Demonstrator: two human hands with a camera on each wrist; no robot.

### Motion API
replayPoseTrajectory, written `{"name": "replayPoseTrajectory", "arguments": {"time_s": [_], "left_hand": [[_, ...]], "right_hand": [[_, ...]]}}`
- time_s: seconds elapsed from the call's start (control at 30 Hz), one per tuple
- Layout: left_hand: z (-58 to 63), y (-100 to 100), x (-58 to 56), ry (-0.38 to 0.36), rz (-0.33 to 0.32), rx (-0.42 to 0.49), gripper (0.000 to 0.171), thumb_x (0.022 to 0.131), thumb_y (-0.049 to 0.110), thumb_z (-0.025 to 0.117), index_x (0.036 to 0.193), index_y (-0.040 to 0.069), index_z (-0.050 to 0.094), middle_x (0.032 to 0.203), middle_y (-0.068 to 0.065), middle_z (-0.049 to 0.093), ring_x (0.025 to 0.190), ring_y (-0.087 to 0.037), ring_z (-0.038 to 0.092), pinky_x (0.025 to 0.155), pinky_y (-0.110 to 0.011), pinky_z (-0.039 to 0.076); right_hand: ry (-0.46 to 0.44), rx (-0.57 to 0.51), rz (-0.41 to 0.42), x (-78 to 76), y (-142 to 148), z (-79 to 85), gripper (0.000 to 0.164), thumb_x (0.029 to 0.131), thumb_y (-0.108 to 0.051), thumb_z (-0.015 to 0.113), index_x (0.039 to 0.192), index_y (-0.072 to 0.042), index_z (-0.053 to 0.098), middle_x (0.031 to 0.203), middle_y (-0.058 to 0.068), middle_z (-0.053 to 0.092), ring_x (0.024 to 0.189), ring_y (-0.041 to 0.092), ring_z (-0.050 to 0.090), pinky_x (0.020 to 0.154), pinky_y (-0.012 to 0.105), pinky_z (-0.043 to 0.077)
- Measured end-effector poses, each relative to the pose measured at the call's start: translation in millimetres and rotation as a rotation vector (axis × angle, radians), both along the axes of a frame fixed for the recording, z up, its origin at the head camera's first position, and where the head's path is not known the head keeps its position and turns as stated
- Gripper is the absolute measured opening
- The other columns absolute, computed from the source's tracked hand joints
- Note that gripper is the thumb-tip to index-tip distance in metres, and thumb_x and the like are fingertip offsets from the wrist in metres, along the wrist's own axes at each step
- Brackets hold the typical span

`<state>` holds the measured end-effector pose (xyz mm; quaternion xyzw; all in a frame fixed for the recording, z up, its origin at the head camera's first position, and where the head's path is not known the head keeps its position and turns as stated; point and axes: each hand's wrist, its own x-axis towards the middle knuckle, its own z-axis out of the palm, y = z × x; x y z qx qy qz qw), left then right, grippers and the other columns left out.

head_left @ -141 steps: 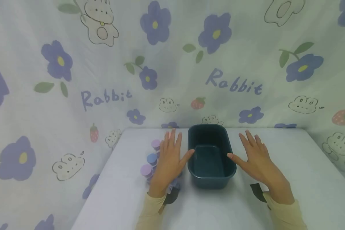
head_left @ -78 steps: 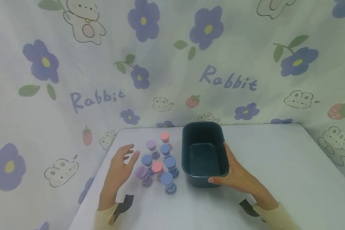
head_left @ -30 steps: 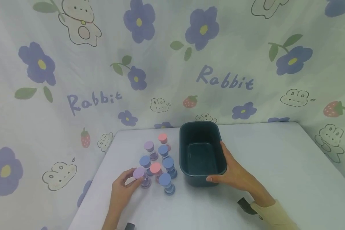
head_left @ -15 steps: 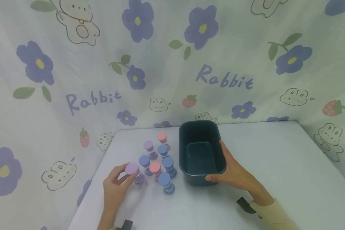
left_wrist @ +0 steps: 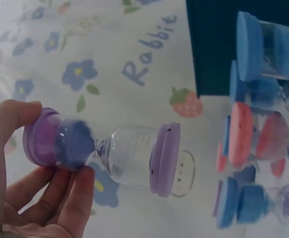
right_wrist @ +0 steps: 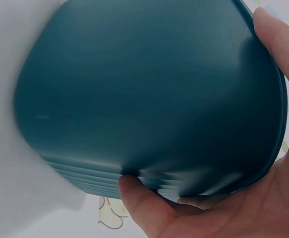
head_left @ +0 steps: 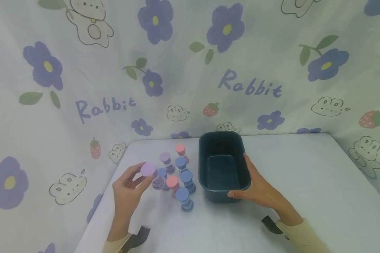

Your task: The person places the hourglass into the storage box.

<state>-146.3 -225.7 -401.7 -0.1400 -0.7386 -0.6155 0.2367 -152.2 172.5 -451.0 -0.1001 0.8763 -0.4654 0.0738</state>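
My left hand (head_left: pixel 126 195) pinches a purple-capped hourglass (head_left: pixel 149 170) between thumb and fingers, held above the table. In the left wrist view this hourglass (left_wrist: pixel 122 152) lies sideways across the picture, blue-violet sand in the chamber nearer my fingers and the other chamber clear. My right hand (head_left: pixel 262 192) grips the front right corner of a dark teal bin (head_left: pixel 223 197), thumb at the front rim. The right wrist view shows the fingers against the bin's ribbed side (right_wrist: pixel 97 181). The bin's inside holds nothing.
Left of the bin stand several more hourglasses: blue ones such as a front one (head_left: pixel 183 194), pink ones including a back one (head_left: pixel 180 150), and a purple one (head_left: pixel 165 157). Behind the white table (head_left: pixel 304 196) hangs a patterned cloth (head_left: pixel 190 77).
Both hands were open over the table earlier. The right hand then took hold of the bin; the left took the front-left purple hourglass, drew it left and has now raised it.
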Motion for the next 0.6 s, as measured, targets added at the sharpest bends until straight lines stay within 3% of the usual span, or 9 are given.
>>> {"name": "replayPoseTrajectory", "arguments": {"time_s": [0.23, 0.6], "left_hand": [[13.1, 18, -14.5, 0.042, -0.074, 0.029, 0.041, 0.079, -0.02, 0.074, 0.119, -0.016, 0.065, 0.114, 0.006, 0.075, 0.111, -0.009, 0.071, 0.094, -0.024, 0.061], [32.2, 39, -35.7, 0.046, -0.113, -0.01, 0.039, 0.079, -0.016, 0.078, 0.117, -0.008, 0.071, 0.111, 0.006, 0.075, 0.11, -0.009, 0.072, 0.092, -0.024, 0.061]], "right_hand": [[0.0, -0.005, 0.0, 0.7, -1, 0.8, 0.136, 0.075, -0.052, 0.088, 0.166, -0.022, -0.009, 0.175, 0.018, 0.003, 0.156, 0.051, 0.02, 0.114, 0.078, 0.033], [0.0, 0.0, 0.002, 1.8, -2, 1.7, 0.136, 0.075, -0.051, 0.087, 0.166, -0.022, -0.009, 0.175, 0.018, 0.002, 0.156, 0.052, 0.018, 0.114, 0.078, 0.033]]}}
